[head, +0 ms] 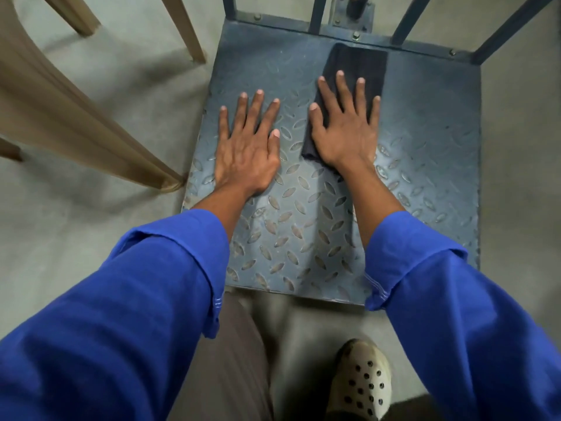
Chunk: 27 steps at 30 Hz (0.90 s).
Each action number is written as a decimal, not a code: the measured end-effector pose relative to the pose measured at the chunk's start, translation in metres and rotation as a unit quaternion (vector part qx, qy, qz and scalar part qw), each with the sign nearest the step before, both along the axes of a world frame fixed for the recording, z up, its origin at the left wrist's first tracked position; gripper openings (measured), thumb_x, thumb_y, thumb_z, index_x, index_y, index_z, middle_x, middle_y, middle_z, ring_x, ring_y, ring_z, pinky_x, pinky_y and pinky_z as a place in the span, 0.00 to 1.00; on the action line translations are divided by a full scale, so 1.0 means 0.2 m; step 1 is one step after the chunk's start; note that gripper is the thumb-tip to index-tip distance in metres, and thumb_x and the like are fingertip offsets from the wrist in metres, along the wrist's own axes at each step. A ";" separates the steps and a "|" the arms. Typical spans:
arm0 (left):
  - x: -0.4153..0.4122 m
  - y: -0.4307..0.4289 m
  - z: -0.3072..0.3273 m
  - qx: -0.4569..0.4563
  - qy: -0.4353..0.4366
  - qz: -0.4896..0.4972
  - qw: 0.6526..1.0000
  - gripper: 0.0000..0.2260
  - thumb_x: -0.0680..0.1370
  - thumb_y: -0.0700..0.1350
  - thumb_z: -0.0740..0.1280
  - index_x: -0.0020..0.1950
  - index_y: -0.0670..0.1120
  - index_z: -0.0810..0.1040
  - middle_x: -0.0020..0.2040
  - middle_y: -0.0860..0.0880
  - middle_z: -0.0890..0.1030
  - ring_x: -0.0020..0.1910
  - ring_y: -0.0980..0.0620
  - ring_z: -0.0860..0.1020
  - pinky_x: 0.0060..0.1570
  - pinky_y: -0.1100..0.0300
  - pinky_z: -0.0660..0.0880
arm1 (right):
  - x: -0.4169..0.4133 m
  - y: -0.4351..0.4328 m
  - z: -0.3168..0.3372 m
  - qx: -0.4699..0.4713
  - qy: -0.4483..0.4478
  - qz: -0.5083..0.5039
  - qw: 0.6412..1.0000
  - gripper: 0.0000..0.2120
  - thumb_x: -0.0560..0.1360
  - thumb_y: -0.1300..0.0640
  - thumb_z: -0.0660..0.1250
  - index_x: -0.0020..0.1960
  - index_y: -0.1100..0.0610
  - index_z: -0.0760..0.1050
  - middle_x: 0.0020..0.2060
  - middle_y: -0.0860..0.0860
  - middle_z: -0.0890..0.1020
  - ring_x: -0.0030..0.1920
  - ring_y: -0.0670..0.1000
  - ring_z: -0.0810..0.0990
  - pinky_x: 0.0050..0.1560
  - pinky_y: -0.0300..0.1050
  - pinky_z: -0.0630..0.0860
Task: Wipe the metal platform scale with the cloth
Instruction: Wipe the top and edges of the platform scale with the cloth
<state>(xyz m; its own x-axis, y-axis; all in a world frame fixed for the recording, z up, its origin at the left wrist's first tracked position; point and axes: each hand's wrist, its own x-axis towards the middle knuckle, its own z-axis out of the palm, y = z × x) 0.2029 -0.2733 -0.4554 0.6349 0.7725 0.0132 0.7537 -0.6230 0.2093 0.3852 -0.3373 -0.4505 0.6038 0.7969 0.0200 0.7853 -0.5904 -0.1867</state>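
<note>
The metal platform scale (425, 123) is a blue-grey tread plate lying on the floor in front of me. A dark folded cloth (355, 68) lies on its far middle part. My right hand (346, 123) presses flat on the near half of the cloth, fingers spread. My left hand (249, 147) rests flat on the bare plate just left of the cloth, fingers apart, holding nothing. Blue sleeves cover both forearms.
Blue metal rail posts (315, 16) rise along the scale's far edge. Tan chair legs (188, 34) stand on the grey floor to the left, one long leg (91, 117) ending close to the plate's left edge. My shoe (361, 381) is below the near edge.
</note>
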 end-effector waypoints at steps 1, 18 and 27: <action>0.00 0.00 0.00 -0.001 -0.001 0.002 1.000 0.27 0.88 0.55 0.44 0.88 0.55 0.47 0.88 0.50 0.46 0.87 0.47 0.42 0.84 0.39 0.41 | -0.01 0.00 0.00 0.003 -0.003 0.020 1.000 0.30 0.84 0.34 0.41 0.84 0.39 0.51 0.85 0.45 0.52 0.85 0.55 0.44 0.82 0.65 0.42; 0.03 0.01 0.03 -0.011 0.019 0.013 1.000 0.27 0.88 0.56 0.45 0.88 0.56 0.46 0.88 0.51 0.44 0.86 0.49 0.40 0.84 0.40 0.41 | -0.06 0.11 -0.04 0.041 -0.007 -0.026 0.999 0.30 0.84 0.38 0.46 0.84 0.43 0.55 0.85 0.47 0.55 0.85 0.58 0.48 0.81 0.68 0.45; 0.02 0.01 0.01 -0.008 0.016 0.020 1.000 0.27 0.88 0.57 0.46 0.88 0.56 0.47 0.88 0.52 0.46 0.87 0.49 0.41 0.84 0.40 0.43 | 0.03 0.14 -0.05 0.041 0.002 0.074 0.996 0.30 0.84 0.36 0.46 0.84 0.42 0.56 0.84 0.45 0.56 0.85 0.55 0.48 0.82 0.66 0.45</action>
<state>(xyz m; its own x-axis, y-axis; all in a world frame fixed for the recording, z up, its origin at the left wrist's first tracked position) 0.2076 -0.2712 -0.4525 0.6036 0.7971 -0.0199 0.7844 -0.5891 0.1943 0.3916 -0.3092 -0.4601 0.4793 0.8734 0.0865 0.8621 -0.4500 -0.2330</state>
